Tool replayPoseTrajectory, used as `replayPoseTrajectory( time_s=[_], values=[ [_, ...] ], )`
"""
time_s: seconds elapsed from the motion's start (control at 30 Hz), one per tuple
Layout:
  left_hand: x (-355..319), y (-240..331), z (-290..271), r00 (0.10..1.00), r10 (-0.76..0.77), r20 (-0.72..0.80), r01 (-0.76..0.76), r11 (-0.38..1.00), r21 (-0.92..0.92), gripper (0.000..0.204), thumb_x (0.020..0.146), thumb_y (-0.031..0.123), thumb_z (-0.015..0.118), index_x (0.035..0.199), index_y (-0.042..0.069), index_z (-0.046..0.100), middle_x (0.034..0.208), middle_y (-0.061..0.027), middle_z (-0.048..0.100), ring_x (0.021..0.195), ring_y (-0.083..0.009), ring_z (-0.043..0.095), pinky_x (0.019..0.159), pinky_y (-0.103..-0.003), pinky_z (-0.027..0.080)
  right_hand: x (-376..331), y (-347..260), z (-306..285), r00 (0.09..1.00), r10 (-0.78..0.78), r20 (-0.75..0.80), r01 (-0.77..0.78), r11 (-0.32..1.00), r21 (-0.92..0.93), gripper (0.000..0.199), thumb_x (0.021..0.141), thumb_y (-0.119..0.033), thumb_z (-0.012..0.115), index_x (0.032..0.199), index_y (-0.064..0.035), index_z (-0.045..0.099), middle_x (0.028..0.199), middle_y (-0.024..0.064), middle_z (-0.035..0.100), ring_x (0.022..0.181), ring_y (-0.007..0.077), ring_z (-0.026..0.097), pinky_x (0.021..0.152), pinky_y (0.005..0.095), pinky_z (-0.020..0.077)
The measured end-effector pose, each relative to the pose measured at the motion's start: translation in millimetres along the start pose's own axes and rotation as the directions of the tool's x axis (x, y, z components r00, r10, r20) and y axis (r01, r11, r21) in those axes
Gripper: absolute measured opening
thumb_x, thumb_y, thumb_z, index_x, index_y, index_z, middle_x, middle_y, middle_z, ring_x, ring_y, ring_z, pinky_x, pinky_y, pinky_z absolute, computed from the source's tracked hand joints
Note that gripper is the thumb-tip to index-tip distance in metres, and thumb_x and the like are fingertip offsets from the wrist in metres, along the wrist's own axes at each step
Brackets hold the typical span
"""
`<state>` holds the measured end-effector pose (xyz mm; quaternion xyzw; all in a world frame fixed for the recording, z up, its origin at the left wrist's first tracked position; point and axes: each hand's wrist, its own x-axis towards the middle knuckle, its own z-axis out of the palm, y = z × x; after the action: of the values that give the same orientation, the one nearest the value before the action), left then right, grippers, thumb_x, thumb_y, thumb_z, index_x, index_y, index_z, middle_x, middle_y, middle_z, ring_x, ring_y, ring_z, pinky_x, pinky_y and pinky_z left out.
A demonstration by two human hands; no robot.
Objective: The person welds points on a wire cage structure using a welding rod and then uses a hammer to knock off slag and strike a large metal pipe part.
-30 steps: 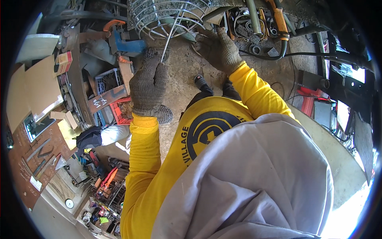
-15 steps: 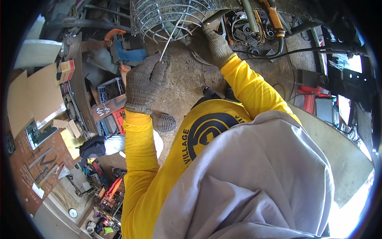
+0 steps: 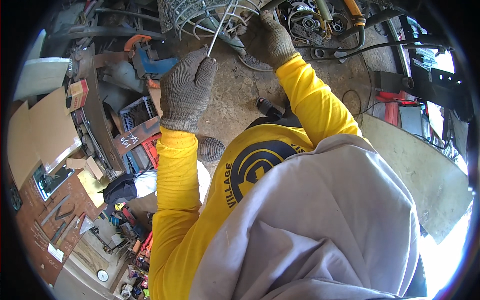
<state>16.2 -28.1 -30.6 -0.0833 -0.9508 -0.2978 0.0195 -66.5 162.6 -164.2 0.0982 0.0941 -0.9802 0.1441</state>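
Observation:
Both my hands wear grey-brown knitted gloves. My left hand [image 3: 187, 92] is closed around a thin metal rod [image 3: 220, 29], which slants up and away across a round cage of bent metal wire [image 3: 192, 22] at the top edge. My right hand [image 3: 276, 42] is at the cage's right side, its thumb against the outer wire and its fingers curled into shadow below. A grey tube end [image 3: 235, 44] shows under the cage between my hands. The far part of the cage is cut off by the picture's edge.
A blue and orange tool [image 3: 152, 61] lies left of the cage. Metal rings and parts fill a box [image 3: 307, 25] at right, by an orange-handled tool [image 3: 354, 10] with a black cable. Cardboard [image 3: 45, 130] and a cluttered brown board [image 3: 50, 220] stand far left.
The view has shifted, and the cage now sits higher in the picture. My left hand still grips the rod and my right hand stays at the cage's edge. More of the grey tube shows.

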Motion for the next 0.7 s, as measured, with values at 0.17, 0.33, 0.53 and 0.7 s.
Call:
replayPoseTrajectory(
  time_s=[0.17, 0.33, 0.53, 0.7],
  values=[
    [1, -2, 0, 0.999, 0.046, -0.025, -0.045, 0.999, 0.026, 0.031, 0.096, 0.026, 0.07, 0.115, 0.001, 0.071, 0.106, -0.0173, 0.075, 0.093, -0.0318, 0.074, 0.083, -0.038, 0.058, 7, 4, -10, 1.0, 0.011, 0.022, -0.013, 0.994, 0.112, 0.03, 0.108, -0.031, 0.05, 0.119, -0.0067, 0.063, 0.118, 0.0129, 0.069, 0.114, 0.0326, 0.064, 0.102, 0.0497, 0.0503],
    [0, 1, -2, 1.0, 0.01, -0.002, -0.01, 1.0, 0.028, 0.034, 0.097, 0.023, 0.069, 0.12, -0.001, 0.069, 0.101, -0.0139, 0.076, 0.085, -0.0177, 0.073, 0.077, -0.03, 0.056, 6, 8, -4, 0.999, -0.04, 0.013, 0.039, 0.997, 0.068, 0.03, 0.108, -0.032, 0.051, 0.117, -0.0064, 0.064, 0.117, 0.0134, 0.07, 0.114, 0.0344, 0.064, 0.101, 0.0507, 0.0505],
    [0, -3, -1, 0.997, 0.071, -0.022, -0.07, 0.997, 0.04, 0.032, 0.097, 0.023, 0.068, 0.119, 0.0, 0.069, 0.101, -0.0144, 0.075, 0.085, -0.0218, 0.073, 0.077, -0.033, 0.056, -5, 1, 1, 0.999, 0.046, -0.014, -0.047, 0.997, -0.068, 0.049, 0.106, -0.045, 0.052, 0.124, -0.0007, 0.06, 0.116, 0.0155, 0.067, 0.107, 0.0328, 0.063, 0.104, 0.0439, 0.0469],
    [-3, -3, 2, 0.999, -0.04, 0.018, 0.041, 0.995, -0.093, 0.036, 0.098, 0.024, 0.067, 0.122, -0.002, 0.068, 0.105, -0.0153, 0.075, 0.092, -0.0222, 0.073, 0.083, -0.033, 0.056, -47, -25, -16, 0.97, 0.137, -0.199, -0.197, 0.924, -0.327, 0.048, 0.105, -0.045, 0.057, 0.122, -0.0004, 0.061, 0.108, 0.0147, 0.069, 0.103, 0.0299, 0.067, 0.1, 0.0447, 0.0524]
  ],
)
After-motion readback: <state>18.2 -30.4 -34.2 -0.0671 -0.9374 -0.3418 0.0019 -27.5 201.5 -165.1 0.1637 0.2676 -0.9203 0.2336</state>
